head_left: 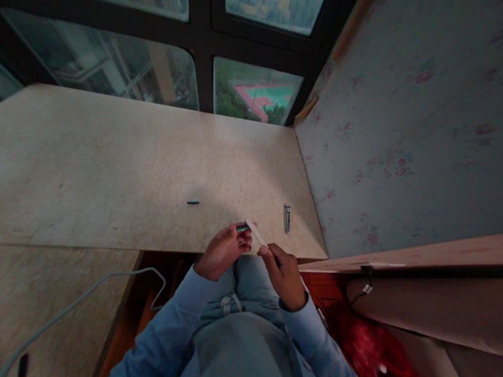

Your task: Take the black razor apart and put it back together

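Note:
In the head view, my left hand (pixel 224 253) is closed around a small dark, green-tinted stick (pixel 242 228), pinched at the fingertips. My right hand (pixel 285 273) grips the lower end of a pale, flat, narrow strip (pixel 255 232), whose kind I cannot make out. The strip slants up to the left, and its far end meets or overlaps the tip of the dark stick; whether they touch is unclear. Beyond my left hand, a short dark green piece, perhaps a cap (pixel 193 202), lies on the tabletop. A small grey T-headed tool resembling a razor (pixel 287 219) lies beyond my right hand.
The pale stone-look ledge (pixel 98 156) runs back to dark-framed windows (pixel 209 34). A flowered wall panel (pixel 417 124) rises on the right. A grey cable (pixel 95 285) crosses the lower left surface. On the lower right is a red plastic bag (pixel 373 353).

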Available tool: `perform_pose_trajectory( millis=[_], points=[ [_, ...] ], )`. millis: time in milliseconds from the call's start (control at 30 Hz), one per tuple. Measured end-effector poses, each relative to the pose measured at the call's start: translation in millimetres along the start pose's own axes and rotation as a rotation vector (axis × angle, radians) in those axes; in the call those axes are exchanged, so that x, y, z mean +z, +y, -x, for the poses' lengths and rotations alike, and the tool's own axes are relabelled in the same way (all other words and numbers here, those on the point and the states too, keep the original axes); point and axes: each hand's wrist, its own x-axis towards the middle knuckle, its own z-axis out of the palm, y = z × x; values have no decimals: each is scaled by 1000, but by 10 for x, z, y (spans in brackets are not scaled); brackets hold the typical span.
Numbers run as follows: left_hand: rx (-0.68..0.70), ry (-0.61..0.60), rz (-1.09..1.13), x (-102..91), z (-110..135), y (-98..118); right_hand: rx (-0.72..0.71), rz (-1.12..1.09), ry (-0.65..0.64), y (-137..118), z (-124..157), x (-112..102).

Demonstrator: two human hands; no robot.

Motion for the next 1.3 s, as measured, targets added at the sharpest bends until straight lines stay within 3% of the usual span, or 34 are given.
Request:
perform_pose_trajectory(
  millis=[167, 533, 767, 1133, 1300],
  points=[
    [27, 31, -43, 22, 10, -30, -37, -22, -75, -58, 20, 9],
    [13, 7, -30, 14, 9, 21, 20, -16, 9, 10, -4, -28],
    [69, 3, -136, 37, 43, 53, -17, -33, -128, -62, 4, -104],
    [82, 28, -208, -17, 59, 88, 31, 30, -116, 13, -15, -271],
    [91, 30, -287, 20, 73, 94, -24, -12, -204, -67, 3, -268]
  ],
)
